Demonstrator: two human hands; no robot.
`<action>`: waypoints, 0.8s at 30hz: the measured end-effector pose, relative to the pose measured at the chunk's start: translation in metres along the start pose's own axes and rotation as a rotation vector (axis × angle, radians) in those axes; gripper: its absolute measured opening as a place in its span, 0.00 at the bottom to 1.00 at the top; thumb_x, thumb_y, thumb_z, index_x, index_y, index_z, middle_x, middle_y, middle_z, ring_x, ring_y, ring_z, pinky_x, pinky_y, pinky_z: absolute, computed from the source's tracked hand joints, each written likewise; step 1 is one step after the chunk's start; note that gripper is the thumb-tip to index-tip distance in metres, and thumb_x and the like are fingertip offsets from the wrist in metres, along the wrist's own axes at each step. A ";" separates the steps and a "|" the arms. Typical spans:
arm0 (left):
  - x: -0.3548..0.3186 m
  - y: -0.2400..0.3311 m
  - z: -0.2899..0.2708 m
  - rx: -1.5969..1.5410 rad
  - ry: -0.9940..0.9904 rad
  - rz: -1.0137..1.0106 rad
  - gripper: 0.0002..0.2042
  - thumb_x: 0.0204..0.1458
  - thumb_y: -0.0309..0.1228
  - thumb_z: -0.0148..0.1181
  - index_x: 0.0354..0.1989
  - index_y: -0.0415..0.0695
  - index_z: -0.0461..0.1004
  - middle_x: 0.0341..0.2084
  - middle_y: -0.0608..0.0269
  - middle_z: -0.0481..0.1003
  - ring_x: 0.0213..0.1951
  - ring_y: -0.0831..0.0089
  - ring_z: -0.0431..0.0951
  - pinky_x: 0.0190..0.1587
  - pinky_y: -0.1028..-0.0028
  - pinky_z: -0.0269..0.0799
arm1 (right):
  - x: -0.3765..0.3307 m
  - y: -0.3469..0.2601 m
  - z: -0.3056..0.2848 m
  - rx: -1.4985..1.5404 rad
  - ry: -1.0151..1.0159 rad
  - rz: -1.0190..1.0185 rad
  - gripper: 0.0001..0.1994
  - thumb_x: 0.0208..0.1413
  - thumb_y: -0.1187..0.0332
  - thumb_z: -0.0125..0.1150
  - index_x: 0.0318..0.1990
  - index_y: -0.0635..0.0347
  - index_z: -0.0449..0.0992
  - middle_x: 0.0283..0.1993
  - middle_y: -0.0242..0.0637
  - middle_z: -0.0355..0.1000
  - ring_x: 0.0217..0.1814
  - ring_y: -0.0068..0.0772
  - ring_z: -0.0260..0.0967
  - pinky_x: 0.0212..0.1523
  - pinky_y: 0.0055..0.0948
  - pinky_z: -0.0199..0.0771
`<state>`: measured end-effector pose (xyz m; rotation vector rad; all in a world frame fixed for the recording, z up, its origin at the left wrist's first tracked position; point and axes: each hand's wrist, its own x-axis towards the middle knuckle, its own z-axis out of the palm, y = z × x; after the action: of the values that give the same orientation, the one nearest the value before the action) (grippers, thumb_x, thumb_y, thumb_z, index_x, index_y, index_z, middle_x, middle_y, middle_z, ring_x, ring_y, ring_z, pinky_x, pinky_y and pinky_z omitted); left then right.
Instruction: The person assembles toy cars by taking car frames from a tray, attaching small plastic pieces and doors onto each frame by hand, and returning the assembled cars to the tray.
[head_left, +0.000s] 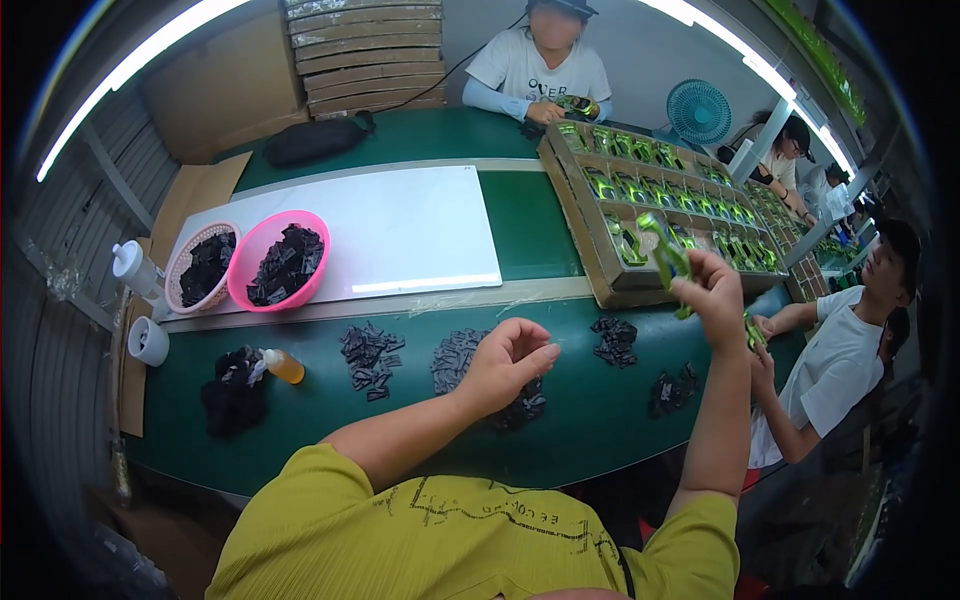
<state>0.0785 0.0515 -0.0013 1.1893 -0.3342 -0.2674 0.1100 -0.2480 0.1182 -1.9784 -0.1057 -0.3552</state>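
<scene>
My right hand point(715, 300) is raised at the near corner of the cardboard tray point(600, 275). It pinches a bright green and black curved part point(662, 250), whose exact kind I cannot make out. My left hand point(508, 368) hovers over small black plastic pieces, its fingers loosely curled, a gap to the thumb and nothing visible between them. Beneath and beside it lie a grey-black pile point(458, 352) and a darker pile point(522, 408), partly covered by the hand. Rows of similar green parts point(650, 190) fill the tray.
More black pieces lie in a left pile point(370, 355), a small pile point(614, 342) and a right pile point(672, 390). A pink basin point(318, 275) and pale basket point(178, 290) hold black pieces. An amber bottle point(285, 367) stands left. Co-workers sit opposite point(540, 70) and right point(825, 360).
</scene>
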 end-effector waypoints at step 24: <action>-0.052 -0.007 0.038 0.790 -0.759 0.551 0.13 0.45 0.30 0.72 0.38 0.45 0.75 0.33 0.59 0.78 0.36 0.56 0.78 0.37 0.64 0.74 | -0.251 0.020 0.050 -0.517 -0.105 -0.325 0.12 0.40 0.73 0.73 0.35 0.60 0.81 0.36 0.37 0.77 0.51 0.48 0.75 0.50 0.39 0.74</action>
<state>0.0157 0.0355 -0.0008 1.6682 -1.5095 -0.0845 -0.1139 -0.1894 0.0077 -2.4975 -0.4439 -0.5275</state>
